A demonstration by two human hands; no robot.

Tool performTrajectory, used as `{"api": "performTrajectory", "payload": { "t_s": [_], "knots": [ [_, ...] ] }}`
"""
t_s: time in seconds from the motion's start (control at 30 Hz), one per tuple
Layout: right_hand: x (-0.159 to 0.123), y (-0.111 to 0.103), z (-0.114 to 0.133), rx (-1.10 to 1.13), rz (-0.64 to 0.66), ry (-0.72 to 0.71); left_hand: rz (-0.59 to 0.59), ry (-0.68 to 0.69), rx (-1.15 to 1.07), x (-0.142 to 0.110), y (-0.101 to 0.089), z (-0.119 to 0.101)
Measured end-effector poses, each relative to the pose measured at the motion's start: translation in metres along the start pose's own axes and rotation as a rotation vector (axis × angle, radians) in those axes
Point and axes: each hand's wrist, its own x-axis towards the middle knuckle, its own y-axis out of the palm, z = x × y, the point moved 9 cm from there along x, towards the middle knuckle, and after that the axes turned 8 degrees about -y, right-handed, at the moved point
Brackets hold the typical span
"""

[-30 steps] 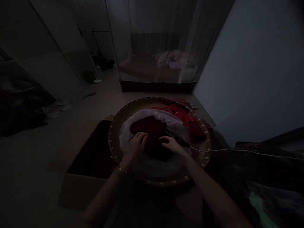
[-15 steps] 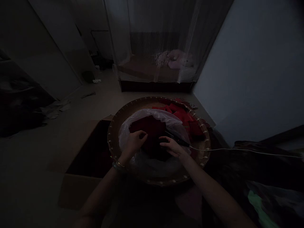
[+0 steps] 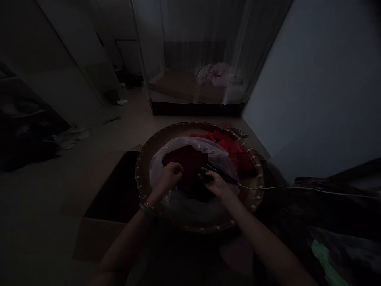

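Note:
Dark red fabric point(image 3: 190, 155) lies in an open translucent plastic bag point(image 3: 169, 143), inside a round woven bamboo tray point(image 3: 149, 153). Above the fabric's left part is my left hand point(image 3: 172, 174), its thumb and fingers pinched together; whatever they hold is too small or dark to see. My right hand point(image 3: 216, 183) is closed around a small dark object point(image 3: 205, 175) whose kind the dim light hides. Just behind that hand, a slim black corded tool point(image 3: 223, 174) rests across the bag, its pale cord point(image 3: 282, 187) running off to the right.
Bright red pieces point(image 3: 229, 145) are heaped at the tray's far right. An open cardboard box point(image 3: 98, 234) stands left of the tray. Dark clothing point(image 3: 297, 214) is piled at right beside a pale wall point(image 3: 321, 99). A netted bed point(image 3: 184, 89) stands beyond.
My right hand has gone from loosely spread fingers to closed around a small dark object. My left hand stays pinched, its fingers drawn slightly back to the left.

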Motion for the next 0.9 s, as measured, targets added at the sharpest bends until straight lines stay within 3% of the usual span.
{"api": "performTrajectory", "payload": {
  "t_s": [0.13,0.3,0.5,0.63,0.8,0.9],
  "knots": [
    [-0.001,0.005,0.0,0.146,-0.051,0.044,0.042,-0.041,-0.061,0.001,0.004,0.003],
    [-0.003,0.016,0.004,0.188,-0.01,0.025,-0.017,-0.067,-0.02,-0.002,-0.001,-0.001],
    [0.0,0.012,0.009,0.137,-0.065,-0.053,-0.151,0.018,0.042,-0.004,-0.009,-0.009],
    [-0.001,0.017,0.014,0.109,-0.049,-0.117,-0.105,0.064,0.095,-0.004,-0.003,-0.007],
    [-0.004,0.027,0.024,0.035,0.016,-0.24,-0.023,0.016,0.12,-0.004,0.005,0.002],
    [-0.004,0.031,0.025,0.024,0.045,-0.224,-0.017,0.008,0.153,-0.003,0.004,0.002]
  ]
}}
